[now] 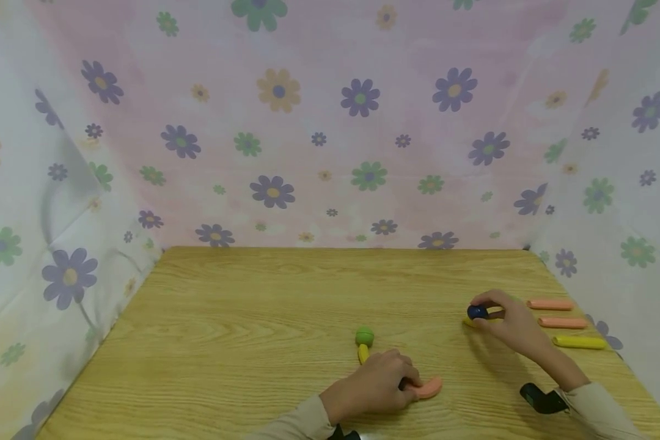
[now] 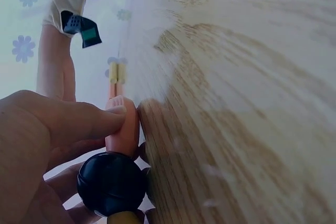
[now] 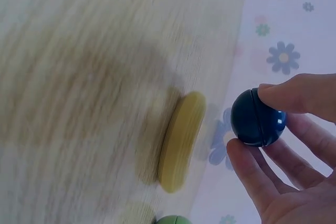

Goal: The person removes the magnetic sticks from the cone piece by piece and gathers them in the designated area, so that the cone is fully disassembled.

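Note:
My left hand pinches a curved salmon-coloured piece low over the wooden table. In the left wrist view the thumb presses on that piece, which meets a dark ball; a yellow end lies past the ball. Just beyond this hand in the head view, a yellow piece meets a green ball. To the right, my right hand holds a dark blue ball with a seam between thumb and fingertips. It is raised above a curved yellow piece on the table.
At the table's right edge lie two straight salmon-coloured sticks and a yellow stick. Another green ball shows at the bottom of the right wrist view. Flowered cloth encloses the table at the back and sides.

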Demonstrator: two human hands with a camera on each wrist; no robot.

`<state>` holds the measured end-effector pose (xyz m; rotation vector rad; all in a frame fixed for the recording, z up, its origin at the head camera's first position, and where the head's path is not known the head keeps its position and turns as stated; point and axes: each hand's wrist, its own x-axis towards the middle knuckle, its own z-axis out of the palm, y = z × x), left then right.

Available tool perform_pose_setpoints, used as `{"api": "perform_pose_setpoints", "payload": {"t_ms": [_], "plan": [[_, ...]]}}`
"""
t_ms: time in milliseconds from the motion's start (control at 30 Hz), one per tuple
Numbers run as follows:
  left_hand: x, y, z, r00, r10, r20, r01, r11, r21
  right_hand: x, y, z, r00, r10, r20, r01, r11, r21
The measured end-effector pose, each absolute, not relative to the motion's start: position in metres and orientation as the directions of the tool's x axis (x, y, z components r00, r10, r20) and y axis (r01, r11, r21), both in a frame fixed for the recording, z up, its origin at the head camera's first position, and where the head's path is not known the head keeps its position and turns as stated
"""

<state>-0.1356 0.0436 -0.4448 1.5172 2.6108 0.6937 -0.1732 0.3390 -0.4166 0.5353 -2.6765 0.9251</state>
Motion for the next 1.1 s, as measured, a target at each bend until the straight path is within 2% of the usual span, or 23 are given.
{"api": "perform_pose_setpoints", "payload": {"t_ms": [133, 533, 1100], "plan": [[-0.135, 0.042, -0.445, -0.522, 0.835, 0.172, 0.811, 0.423, 0.404, -0.183, 0.348, -0.418, -0.904, -0.241, 0.354, -0.409, 0.731, -0.547], [-0.137, 0.042, -0.449, -0.528, 0.833, 0.164, 0.798, 0.421, 0.432, -0.204, 0.359, -0.429, -0.97, -0.156, 0.187, -0.238, 0.768, -0.594], [-0.137, 0.042, -0.45, -0.528, 0.835, 0.156, 0.8, 0.428, 0.42, -0.211, 0.357, -0.436, -0.974, -0.119, 0.195, -0.211, 0.793, -0.572]]}}
